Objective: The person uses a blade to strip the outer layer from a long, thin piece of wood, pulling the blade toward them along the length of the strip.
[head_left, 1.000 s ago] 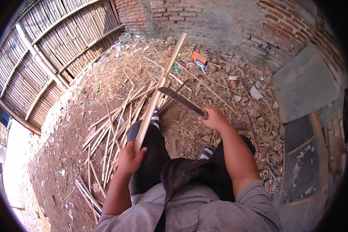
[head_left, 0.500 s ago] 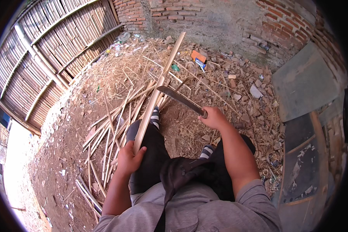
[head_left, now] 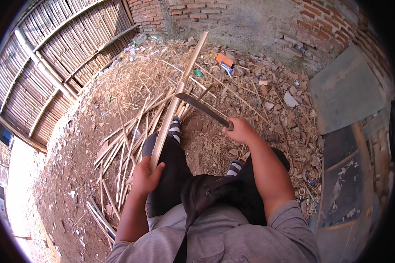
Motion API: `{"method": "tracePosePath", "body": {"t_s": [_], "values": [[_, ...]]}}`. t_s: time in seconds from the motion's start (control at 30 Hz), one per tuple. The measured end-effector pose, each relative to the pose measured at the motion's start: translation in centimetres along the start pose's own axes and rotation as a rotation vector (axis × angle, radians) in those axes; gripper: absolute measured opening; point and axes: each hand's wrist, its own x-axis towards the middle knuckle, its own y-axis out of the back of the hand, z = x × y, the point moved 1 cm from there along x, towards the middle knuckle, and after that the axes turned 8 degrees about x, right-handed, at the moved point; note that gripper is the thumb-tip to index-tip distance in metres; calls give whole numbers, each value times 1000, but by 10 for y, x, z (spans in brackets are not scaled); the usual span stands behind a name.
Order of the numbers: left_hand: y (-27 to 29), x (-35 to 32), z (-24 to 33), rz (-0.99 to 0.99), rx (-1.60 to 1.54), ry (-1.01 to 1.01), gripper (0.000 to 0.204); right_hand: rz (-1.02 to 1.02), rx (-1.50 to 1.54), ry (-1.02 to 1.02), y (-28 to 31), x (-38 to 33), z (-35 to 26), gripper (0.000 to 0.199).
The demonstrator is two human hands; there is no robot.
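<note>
My left hand point(head_left: 147, 175) is closed round the near end of a long split bamboo strip point(head_left: 167, 120). The strip slants away from me over my left thigh, its pale hollow side showing. In my right hand point(head_left: 241, 130) is the handle of a machete point(head_left: 202, 107) with a dark, broad blade. The blade points left, and its tip lies at the strip's right edge, near the strip's middle; whether it touches cannot be told. Under and left of the strip, several thin bamboo strips point(head_left: 126, 144) lie in a loose pile on the ground.
A bamboo fence point(head_left: 70, 48) stands at the far left, a brick wall point(head_left: 232, 26) at the back. Rubble and dry straw point(head_left: 140, 76) cover the ground. At the right lean a grey panel point(head_left: 346, 90) and a dark framed board point(head_left: 342, 188). My striped sandals point(head_left: 174, 130) flank the dirt.
The bamboo strip has shifted slightly left and toward the back in my left hand. My right hand and the machete have moved a little left with it.
</note>
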Motion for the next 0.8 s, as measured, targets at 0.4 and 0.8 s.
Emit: {"method": "tracePosePath", "body": {"t_s": [0.4,0.8], "values": [[-1,0,1,11,5,3,38,8,28,-14,-5,0,0,33],[-4,0,-4,15,4,7,39,8,20,-19,-9,0,0,37]]}}
